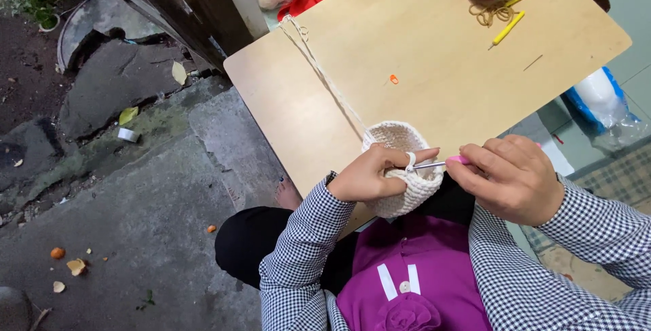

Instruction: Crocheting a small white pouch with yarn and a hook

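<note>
Now crochet cup point(405, 168) btwn both grips.

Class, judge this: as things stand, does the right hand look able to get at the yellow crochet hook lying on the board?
Probably yes: the board between the right hand and the yellow crochet hook lies bare, but that hand already holds a pink-handled hook.

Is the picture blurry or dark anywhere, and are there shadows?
Head view: soft, even light, no glare; the wooden board is bright, the ground at left dimmer. The left hand, right hand and cream crochet cup look sharp, with only faint shadows under them. The edges bend slightly.
</note>
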